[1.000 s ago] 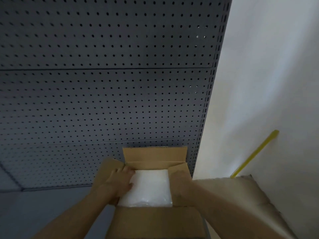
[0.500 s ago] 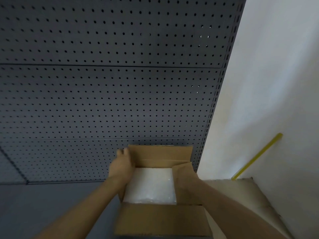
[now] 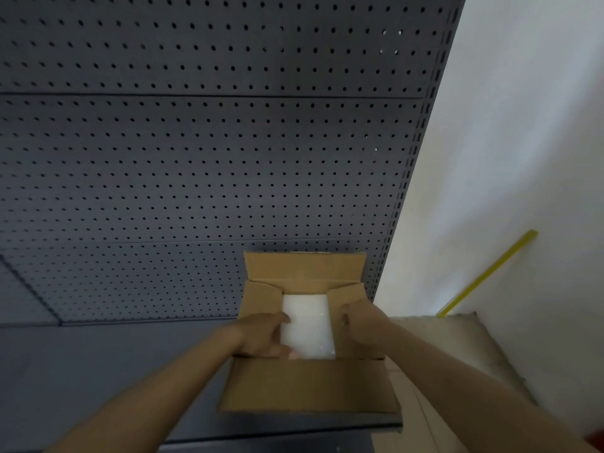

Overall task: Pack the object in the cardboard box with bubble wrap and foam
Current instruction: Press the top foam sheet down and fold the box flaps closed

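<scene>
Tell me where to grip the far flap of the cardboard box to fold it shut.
Take the far flap by its free top edge, reaching over the cardboard box from the near side. It stands upright, hinged at its base, and clear of the left hand and right hand, so pulling the edge toward you should fold it down.

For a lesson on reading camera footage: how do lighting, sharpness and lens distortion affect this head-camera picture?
Head view: dim, even light, no glare; the white padding inside the cardboard box is the brightest spot. The left hand and right hand look slightly soft. The wide lens tilts the pegboard edge and stretches the forearms.
</scene>
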The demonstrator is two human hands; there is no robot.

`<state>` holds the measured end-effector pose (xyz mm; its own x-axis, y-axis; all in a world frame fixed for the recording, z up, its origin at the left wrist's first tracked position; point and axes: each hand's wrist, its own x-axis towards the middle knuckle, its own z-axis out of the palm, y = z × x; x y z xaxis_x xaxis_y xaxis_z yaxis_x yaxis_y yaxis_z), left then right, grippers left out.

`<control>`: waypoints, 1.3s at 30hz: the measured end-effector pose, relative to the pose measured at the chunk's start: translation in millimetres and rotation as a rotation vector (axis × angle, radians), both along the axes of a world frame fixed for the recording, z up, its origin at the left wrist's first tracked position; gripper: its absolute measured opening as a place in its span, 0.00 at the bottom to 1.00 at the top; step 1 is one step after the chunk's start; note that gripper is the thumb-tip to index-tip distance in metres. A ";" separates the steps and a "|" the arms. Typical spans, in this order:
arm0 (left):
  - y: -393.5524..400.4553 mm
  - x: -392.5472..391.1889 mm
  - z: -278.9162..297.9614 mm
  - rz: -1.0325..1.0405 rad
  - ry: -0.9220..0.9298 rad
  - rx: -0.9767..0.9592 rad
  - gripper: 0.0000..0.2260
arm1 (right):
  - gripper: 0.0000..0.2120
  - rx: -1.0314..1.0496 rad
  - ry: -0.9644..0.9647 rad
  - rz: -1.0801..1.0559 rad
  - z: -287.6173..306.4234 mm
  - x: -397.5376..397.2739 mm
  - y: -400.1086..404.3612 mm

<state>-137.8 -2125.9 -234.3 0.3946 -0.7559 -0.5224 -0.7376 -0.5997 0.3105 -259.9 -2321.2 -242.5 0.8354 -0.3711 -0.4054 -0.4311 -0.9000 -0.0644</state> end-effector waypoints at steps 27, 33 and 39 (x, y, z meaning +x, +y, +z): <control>5.8 -29.1 8.9 -0.248 -0.048 0.375 0.59 | 0.32 0.324 -0.050 0.124 20.3 -31.9 -2.5; 18.1 -19.0 32.7 -0.196 0.130 0.090 0.45 | 0.34 0.385 -0.042 0.231 59.7 -51.6 7.8; 47.0 5.6 36.5 -0.077 0.108 -0.147 0.28 | 0.39 0.375 0.076 0.362 53.1 -74.0 2.7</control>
<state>-132.3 -2079.0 -197.7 0.2806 -0.8529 -0.4403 -0.7371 -0.4853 0.4703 -333.9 -2318.5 -189.3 0.8461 0.1177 -0.5198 -0.1132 -0.9134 -0.3911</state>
